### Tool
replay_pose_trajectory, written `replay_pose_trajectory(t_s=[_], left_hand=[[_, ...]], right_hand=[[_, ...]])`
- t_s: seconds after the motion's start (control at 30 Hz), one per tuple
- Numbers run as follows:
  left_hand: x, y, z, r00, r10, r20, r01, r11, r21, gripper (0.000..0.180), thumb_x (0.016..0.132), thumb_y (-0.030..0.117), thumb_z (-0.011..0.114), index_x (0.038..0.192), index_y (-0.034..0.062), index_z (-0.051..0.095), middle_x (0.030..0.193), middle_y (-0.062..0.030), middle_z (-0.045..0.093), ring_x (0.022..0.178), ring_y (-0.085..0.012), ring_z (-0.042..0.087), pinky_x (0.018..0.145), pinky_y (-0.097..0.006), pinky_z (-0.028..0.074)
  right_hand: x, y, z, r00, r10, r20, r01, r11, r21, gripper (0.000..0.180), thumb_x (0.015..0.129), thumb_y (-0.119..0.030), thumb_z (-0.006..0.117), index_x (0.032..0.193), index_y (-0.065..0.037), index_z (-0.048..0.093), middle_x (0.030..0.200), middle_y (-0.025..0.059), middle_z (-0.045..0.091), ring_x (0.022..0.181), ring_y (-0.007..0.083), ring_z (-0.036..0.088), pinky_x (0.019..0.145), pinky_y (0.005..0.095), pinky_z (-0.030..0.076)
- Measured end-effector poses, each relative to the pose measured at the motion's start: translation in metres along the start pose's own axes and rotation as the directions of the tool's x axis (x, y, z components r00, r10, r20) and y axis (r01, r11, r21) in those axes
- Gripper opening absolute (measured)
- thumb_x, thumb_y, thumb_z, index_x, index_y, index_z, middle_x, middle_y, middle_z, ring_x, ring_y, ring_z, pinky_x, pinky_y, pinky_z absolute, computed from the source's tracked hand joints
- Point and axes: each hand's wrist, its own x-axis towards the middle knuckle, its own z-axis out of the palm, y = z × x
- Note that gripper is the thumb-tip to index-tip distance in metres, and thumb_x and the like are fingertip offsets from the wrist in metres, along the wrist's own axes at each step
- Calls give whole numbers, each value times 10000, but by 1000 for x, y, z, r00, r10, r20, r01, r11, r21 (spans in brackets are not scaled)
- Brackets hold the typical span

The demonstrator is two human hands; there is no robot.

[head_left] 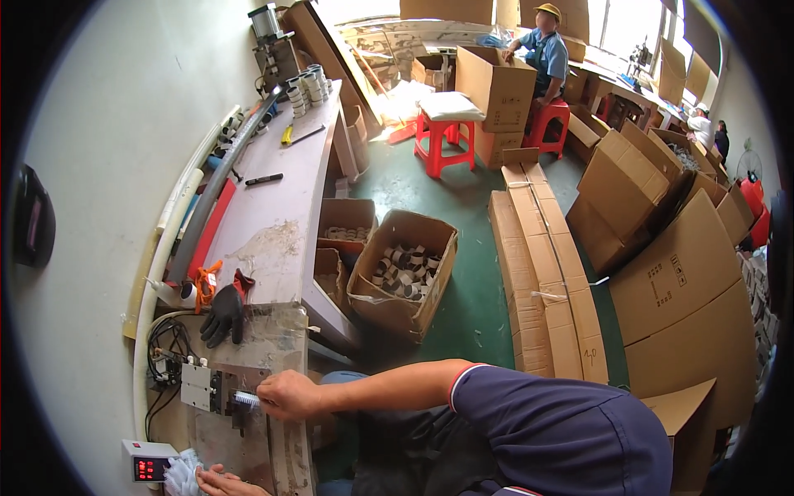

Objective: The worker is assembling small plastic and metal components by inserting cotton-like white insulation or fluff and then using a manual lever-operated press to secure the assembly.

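Note:
My right hand is closed, its fingertips on a small white ribbed piece. That piece sits at the dark jaws of a metal bench fixture with a silver block. Lower down, at the picture's edge, my left hand has its fingers loosely apart beside a clump of whitish, translucent pieces. Its fingertips touch or nearly touch the clump, and the lower part of the hand is cut off. A small box with a red digital display stands next to the clump.
A dark work glove, orange-handled tool, black marker and white rolls lie along the bench. Cables run beside the fixture. Cartons stand below; a co-worker sits at the back.

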Motion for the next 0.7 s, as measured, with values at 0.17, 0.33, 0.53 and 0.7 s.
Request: replay_pose_trajectory(t_s=[0.17,0.33,0.53,0.7], left_hand=[[-12,25,6,999,-52,-6,51,993,-111,278,1011,277,571,946,14,633,727,-86,622,506,-144,445,460,-283,359],[-11,24,5,1000,-7,7,7,999,-43,318,1004,299,582,935,-5,647,711,-93,626,497,-157,456,466,-302,380],[-9,25,5,1000,14,7,-14,1000,-23,326,997,300,591,925,-13,647,675,-93,610,491,-165,464,466,-313,389],[-10,21,1,1000,3,21,-2,998,-57,331,999,299,583,933,-18,647,682,-104,616,485,-171,462,465,-314,386]], right_hand=[[-2,1,-3,999,42,25,-42,999,-3,136,786,-125,652,781,-17,570,755,172,597,747,402,624,673,485,506],[-1,2,1,998,59,25,-59,998,2,136,777,-122,653,777,-16,568,750,176,599,747,405,625,674,488,507],[-1,2,1,1000,10,-2,-10,1000,-7,147,804,-123,663,780,-17,564,737,165,586,722,398,611,647,487,497],[-4,-2,2,999,33,14,-33,999,-12,151,808,-124,663,779,-17,562,738,167,585,726,400,609,652,490,494]])
